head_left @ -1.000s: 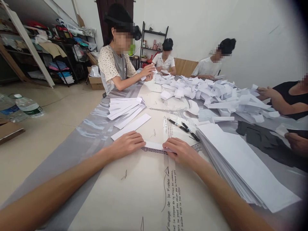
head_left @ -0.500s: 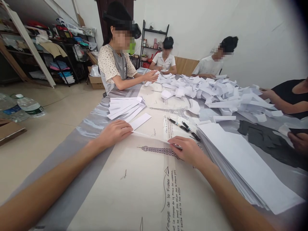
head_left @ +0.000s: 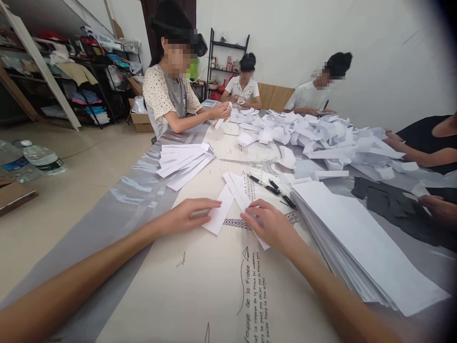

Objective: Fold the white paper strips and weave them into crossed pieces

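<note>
A white paper strip (head_left: 228, 202) lies folded into a V on the printed table cover (head_left: 214, 286), its point away from me. My left hand (head_left: 189, 216) presses flat on the strip's left arm. On the strip's right arm rests my right hand (head_left: 269, 226), fingers spread and bearing down. Neither hand lifts the paper off the table.
A thick stack of white sheets (head_left: 360, 243) lies to my right, two black pens (head_left: 273, 188) beside it. Folded strips (head_left: 183, 159) are fanned at left; a heap of folded paper (head_left: 321, 140) fills the far table. Several other people sit around it. Water bottles (head_left: 39, 159) lie on the floor.
The strip, stretched flat between my hands a moment ago, is now folded into a V with both ends brought toward me. My hands have moved closer together.
</note>
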`<state>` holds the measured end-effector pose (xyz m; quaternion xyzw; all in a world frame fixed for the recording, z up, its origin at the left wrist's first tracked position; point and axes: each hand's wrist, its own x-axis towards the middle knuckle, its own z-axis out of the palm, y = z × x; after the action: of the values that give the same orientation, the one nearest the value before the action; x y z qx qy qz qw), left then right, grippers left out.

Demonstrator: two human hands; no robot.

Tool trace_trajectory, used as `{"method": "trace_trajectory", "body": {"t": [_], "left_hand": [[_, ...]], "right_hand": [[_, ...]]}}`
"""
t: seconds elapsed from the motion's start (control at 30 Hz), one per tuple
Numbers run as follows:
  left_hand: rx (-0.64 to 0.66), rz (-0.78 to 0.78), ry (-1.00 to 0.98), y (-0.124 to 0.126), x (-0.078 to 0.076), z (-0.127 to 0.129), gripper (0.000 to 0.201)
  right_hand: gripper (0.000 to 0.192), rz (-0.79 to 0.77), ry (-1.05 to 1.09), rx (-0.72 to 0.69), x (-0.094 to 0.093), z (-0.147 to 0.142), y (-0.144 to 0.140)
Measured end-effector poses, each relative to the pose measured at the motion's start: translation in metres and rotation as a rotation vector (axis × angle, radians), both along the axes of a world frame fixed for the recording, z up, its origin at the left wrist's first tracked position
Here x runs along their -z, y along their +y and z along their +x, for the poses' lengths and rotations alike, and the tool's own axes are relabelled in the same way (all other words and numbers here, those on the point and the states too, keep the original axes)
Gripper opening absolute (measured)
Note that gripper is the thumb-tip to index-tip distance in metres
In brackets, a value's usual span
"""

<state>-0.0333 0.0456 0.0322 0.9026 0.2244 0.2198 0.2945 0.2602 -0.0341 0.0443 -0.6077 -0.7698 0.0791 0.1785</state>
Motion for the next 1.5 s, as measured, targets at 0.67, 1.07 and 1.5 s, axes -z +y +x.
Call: {"method": "trace_trajectory", "body": {"t": [0.67,1.07,1.5], "left_hand": [[-0.050,0.447,0.158,-0.039,0.003,0.027,0.035],[-0.081,0.351,0.097,-0.034,0.010,0.023,0.030],[-0.152,0.223,0.124,-0.035,0.004,0.022,0.049]], "right_hand": [[0.041,0.050,-0.016,-0.298,0.007,-0.019,0.003],[0.037,0.194,-0.082,-0.369,0.025,-0.018,0.038],[0.073,0.021,-0.029,-0.431,0.024,-0.018,0.081]]}}
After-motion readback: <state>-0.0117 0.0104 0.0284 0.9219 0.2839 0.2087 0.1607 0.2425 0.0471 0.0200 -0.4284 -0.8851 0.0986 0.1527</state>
